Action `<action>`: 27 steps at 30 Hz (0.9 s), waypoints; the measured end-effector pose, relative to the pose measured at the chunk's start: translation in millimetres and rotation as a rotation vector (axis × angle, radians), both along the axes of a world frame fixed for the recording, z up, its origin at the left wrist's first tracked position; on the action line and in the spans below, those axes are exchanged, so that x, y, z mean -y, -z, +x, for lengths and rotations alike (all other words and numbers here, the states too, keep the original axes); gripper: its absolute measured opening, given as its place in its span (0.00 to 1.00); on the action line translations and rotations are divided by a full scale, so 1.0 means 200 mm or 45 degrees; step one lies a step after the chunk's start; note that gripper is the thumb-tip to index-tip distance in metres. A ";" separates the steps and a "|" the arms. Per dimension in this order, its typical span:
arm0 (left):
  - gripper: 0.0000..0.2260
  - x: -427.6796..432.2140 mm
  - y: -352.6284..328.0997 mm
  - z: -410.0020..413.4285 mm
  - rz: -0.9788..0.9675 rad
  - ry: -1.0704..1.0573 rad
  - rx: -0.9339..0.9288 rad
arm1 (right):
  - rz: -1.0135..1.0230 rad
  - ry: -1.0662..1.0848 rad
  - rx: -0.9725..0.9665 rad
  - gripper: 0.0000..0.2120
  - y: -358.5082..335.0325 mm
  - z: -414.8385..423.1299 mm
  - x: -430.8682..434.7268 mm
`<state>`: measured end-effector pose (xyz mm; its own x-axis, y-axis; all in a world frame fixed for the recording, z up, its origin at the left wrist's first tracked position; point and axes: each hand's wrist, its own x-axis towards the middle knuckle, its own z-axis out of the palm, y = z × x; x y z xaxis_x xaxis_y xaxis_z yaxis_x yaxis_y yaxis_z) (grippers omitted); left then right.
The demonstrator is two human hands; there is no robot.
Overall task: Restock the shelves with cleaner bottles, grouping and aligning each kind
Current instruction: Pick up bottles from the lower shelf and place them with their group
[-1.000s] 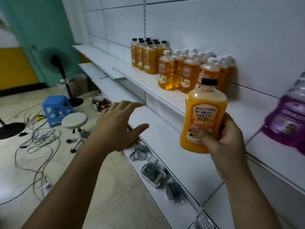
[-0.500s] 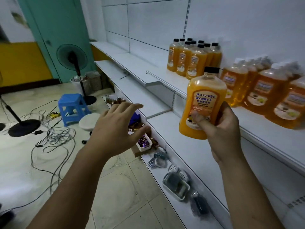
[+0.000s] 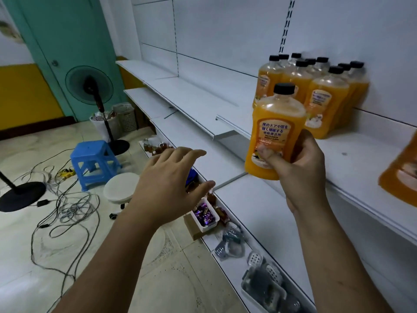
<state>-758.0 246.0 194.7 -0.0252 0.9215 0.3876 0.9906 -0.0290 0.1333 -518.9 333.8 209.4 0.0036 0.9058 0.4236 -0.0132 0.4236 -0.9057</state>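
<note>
The right hand (image 3: pixel 302 168) is clamped on an orange cleaner bottle (image 3: pixel 275 123), thumb pressed across the lower label and fingers wrapped behind it. It holds the bottle upright in the air just in front of the white shelf (image 3: pixel 361 154), not resting on it. The bottle is clear plastic with rounded shoulders, a flat broad body and a ribbed black screw cap. It is filled with cloudy orange liquid, with a band of foam below the neck, and its orange label carries printed characters. Behind it, a cluster of matching black-capped bottles (image 3: pixel 327 96) stands on the same shelf against the white back panel. The rear ones are mostly hidden, so only their caps show. At the right edge a further orange bottle (image 3: pixel 399 177) is blurred and cut off, its cap out of view. The left hand (image 3: pixel 164 188) hovers with its fingers apart and straight, palm down, touching nothing. Below it, near the base of the shelving, a small white tray (image 3: pixel 211 227) holds shiny purple-wrapped pieces, and the packets beside it are too dim to identify. On the glossy tiled floor stand a blue moulded plastic stool (image 3: pixel 92 161) and a round white stool (image 3: pixel 121 187), near loose tangled cables (image 3: pixel 67 206) and a pedestal fan (image 3: pixel 89 85).
</note>
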 end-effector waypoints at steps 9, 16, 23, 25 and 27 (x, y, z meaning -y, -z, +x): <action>0.34 -0.84 0.00 -0.23 -0.026 0.283 0.002 | 0.009 0.190 -0.055 0.22 -0.09 -0.23 -0.56; 0.35 -1.50 0.08 -0.30 -0.048 0.580 0.165 | -0.005 0.509 0.026 0.24 -0.12 -0.43 -0.88; 0.33 -1.80 0.07 -0.27 -0.342 0.664 0.258 | -0.057 0.735 0.123 0.25 -0.13 -0.54 -1.06; 0.31 -1.84 0.06 -0.26 -0.362 0.698 0.220 | -0.066 0.763 0.120 0.25 -0.13 -0.56 -1.10; 0.31 -1.87 0.06 -0.25 -0.361 0.723 0.173 | -0.073 0.776 0.139 0.25 -0.12 -0.58 -1.13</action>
